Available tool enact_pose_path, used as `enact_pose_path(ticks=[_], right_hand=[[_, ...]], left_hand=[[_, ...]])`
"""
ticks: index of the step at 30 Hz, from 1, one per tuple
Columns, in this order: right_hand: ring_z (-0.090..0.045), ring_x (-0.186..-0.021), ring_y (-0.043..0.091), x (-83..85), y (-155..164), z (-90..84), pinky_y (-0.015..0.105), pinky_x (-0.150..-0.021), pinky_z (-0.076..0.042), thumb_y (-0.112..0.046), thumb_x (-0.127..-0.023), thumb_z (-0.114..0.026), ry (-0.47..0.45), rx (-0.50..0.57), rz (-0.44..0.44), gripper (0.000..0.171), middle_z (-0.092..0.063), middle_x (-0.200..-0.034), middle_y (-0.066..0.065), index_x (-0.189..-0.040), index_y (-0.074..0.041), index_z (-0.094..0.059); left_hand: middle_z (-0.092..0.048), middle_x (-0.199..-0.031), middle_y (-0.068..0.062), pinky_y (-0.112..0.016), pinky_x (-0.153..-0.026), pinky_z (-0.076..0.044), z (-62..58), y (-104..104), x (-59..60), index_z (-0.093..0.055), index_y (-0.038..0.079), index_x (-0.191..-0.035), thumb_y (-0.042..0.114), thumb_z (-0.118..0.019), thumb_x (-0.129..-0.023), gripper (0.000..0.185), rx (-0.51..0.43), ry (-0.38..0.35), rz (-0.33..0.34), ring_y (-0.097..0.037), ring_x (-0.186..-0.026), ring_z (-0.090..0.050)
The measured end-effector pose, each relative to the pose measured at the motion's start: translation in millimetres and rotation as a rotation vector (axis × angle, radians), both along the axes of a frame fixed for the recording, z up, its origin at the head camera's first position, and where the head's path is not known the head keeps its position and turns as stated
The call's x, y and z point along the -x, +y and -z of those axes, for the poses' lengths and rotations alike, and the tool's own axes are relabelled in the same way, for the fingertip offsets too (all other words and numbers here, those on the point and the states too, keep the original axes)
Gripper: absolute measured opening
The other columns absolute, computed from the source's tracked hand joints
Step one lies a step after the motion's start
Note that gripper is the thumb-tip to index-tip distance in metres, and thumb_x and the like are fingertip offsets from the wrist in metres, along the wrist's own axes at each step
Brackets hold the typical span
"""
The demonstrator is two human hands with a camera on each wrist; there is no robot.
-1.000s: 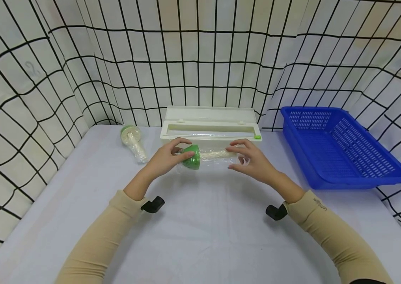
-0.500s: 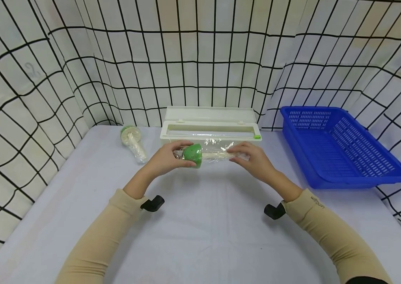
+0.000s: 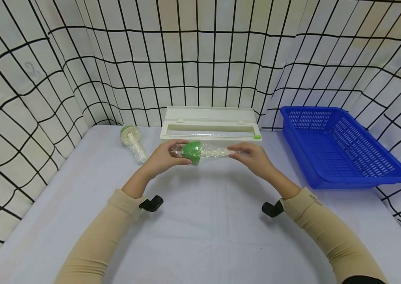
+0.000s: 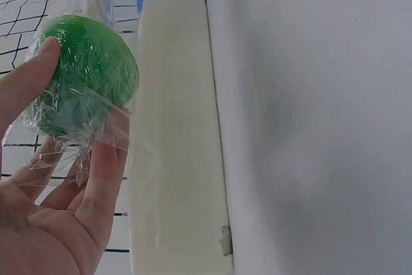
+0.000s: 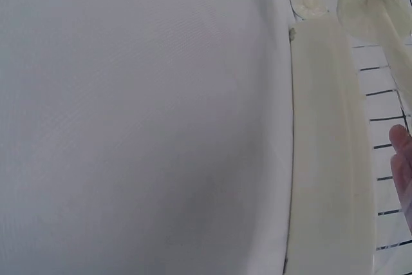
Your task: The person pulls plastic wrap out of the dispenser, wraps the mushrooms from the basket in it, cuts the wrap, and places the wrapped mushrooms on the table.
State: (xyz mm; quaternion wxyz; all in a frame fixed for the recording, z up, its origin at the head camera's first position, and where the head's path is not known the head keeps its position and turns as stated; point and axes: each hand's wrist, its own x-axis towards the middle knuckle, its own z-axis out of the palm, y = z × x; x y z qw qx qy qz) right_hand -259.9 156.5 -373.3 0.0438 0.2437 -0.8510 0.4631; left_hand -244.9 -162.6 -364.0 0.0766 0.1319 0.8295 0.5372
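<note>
Just in front of the white film box [image 3: 210, 127], the left hand [image 3: 163, 158] grips the green cap of a toy mushroom [image 3: 192, 152] while the right hand [image 3: 253, 157] pinches the film-wrapped stem. Wrapping looks nearly finished; next, smoothing the loose film ends.

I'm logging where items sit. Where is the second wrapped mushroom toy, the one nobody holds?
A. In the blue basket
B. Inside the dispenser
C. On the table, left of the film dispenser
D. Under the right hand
C: the spare mushroom lies on the table left of the dispenser; the basket shows nothing inside.
</note>
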Motion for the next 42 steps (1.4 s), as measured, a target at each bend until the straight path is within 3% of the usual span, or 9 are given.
enact_pose_path(ticks=[8,13,22,27,32,37,42], right_hand=[[-0.07,-0.099,0.027,2.8,-4.7,0.2,0.043,-0.088,-0.057,-0.012,-0.099,-0.071,-0.033,0.06,-0.017,0.028,-0.072,-0.111,0.013,-0.125,-0.002,-0.072],[-0.072,-0.093,0.026,4.6,-6.7,1.2,0.037,-0.086,-0.059,-0.015,-0.101,-0.068,-0.064,0.077,-0.006,0.03,-0.07,-0.121,0.015,-0.128,-0.001,-0.07],[-0.073,-0.092,0.031,7.9,-9.9,2.1,0.053,-0.087,-0.057,-0.019,-0.103,-0.066,-0.14,0.069,0.035,0.034,-0.069,-0.123,0.019,-0.131,-0.001,-0.068],[-0.073,-0.094,0.032,11.2,-10.0,2.7,0.051,-0.088,-0.057,-0.018,-0.103,-0.066,-0.161,0.064,0.039,0.034,-0.07,-0.121,0.019,-0.132,0.0,-0.067],[-0.072,-0.095,0.034,12.5,-10.5,2.3,0.054,-0.087,-0.057,-0.019,-0.104,-0.063,-0.176,0.045,0.04,0.034,-0.07,-0.118,0.021,-0.132,0.001,-0.066],[-0.07,-0.099,0.032,14.7,-11.0,3.5,0.049,-0.085,-0.058,-0.021,-0.1,-0.07,-0.177,-0.023,0.069,0.036,-0.069,-0.12,0.02,-0.132,-0.003,-0.066],[-0.062,-0.094,0.024,17.5,-13.4,4.2,0.035,-0.074,-0.053,-0.019,-0.091,-0.081,-0.079,-0.2,0.095,0.048,-0.066,-0.131,0.016,-0.135,-0.01,-0.066]], left_hand=[[-0.061,-0.129,-0.016,-0.049,-0.09,-0.052,1.2,-1.6,-0.4,-0.054,0.014,-0.144,0.019,-0.084,-0.087,0.065,0.001,0.0,-0.033,-0.03,-0.111,-0.06],[-0.068,-0.114,-0.019,-0.055,-0.091,-0.05,3.1,-1.9,0.8,-0.055,0.011,-0.143,0.02,-0.082,-0.09,0.06,-0.022,-0.008,-0.041,-0.027,-0.102,-0.063],[-0.058,-0.141,-0.011,-0.046,-0.093,-0.049,3.4,0.5,2.8,-0.062,0.009,-0.141,0.026,-0.084,-0.088,0.06,0.013,0.014,-0.082,-0.032,-0.118,-0.058],[-0.061,-0.136,-0.015,-0.047,-0.095,-0.048,4.0,0.2,5.5,-0.06,0.008,-0.142,0.027,-0.083,-0.089,0.061,0.006,0.01,-0.085,-0.032,-0.118,-0.06],[-0.068,-0.118,-0.017,-0.05,-0.096,-0.048,5.8,1.2,9.1,-0.055,0.01,-0.143,0.026,-0.08,-0.091,0.06,-0.026,-0.018,-0.082,-0.027,-0.105,-0.063],[-0.071,-0.104,-0.014,-0.054,-0.097,-0.049,8.7,1.5,12.5,-0.057,0.007,-0.142,0.024,-0.077,-0.094,0.055,-0.047,-0.018,-0.076,-0.025,-0.097,-0.067],[-0.073,-0.111,-0.017,-0.054,-0.097,-0.051,11.1,1.6,16.1,-0.059,0.004,-0.14,0.022,-0.077,-0.095,0.052,-0.069,-0.026,-0.095,-0.024,-0.094,-0.07]])
